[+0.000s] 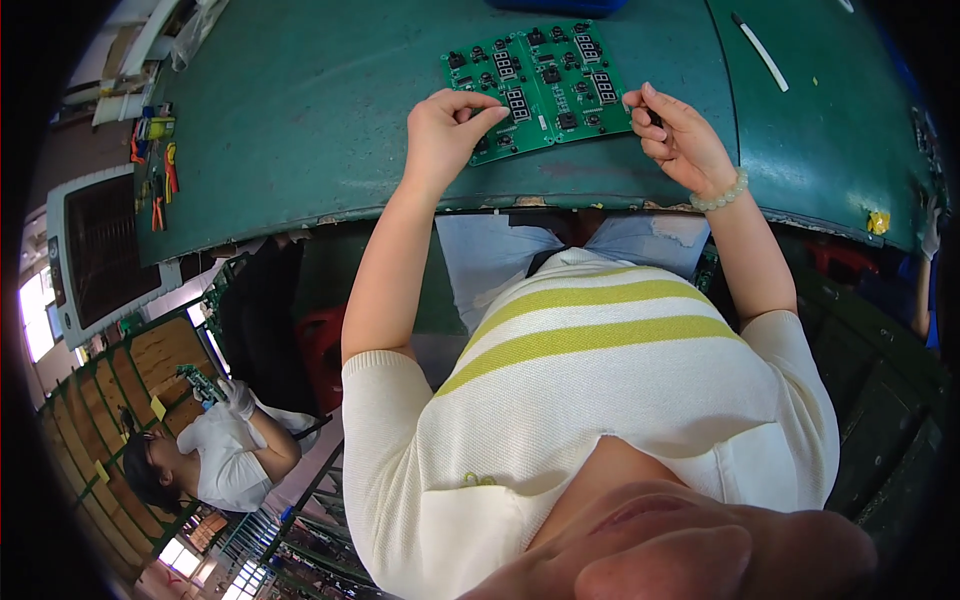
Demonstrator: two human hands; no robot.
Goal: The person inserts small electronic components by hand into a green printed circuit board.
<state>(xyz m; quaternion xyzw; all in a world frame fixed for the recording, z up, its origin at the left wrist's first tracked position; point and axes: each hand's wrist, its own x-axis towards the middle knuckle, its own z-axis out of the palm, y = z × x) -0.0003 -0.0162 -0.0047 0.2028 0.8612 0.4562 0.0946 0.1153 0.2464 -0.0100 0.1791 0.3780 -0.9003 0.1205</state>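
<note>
A green circuit board panel [548, 110] lies on the green tabletop, with a seam down its middle and black digit displays, buttons and other small parts on it. My left hand [445, 132] is over its left half, thumb and forefinger closed in a pinch beside a digit display [516, 104]. What the pinch holds, if anything, is too small to make out. Just off the panel's right edge, my right hand [682, 140] is turned partly palm up. Its curled fingers hold a small black part [655, 118]. A pale beaded bracelet circles that wrist.
The green table [320, 150] has a worn front edge. Pliers and cutters [160, 180] lie at its left end. A white stick with a black tip [760, 50] lies at the right, beyond a seam. At the lower left a gloved person [235, 440] holds a circuit board.
</note>
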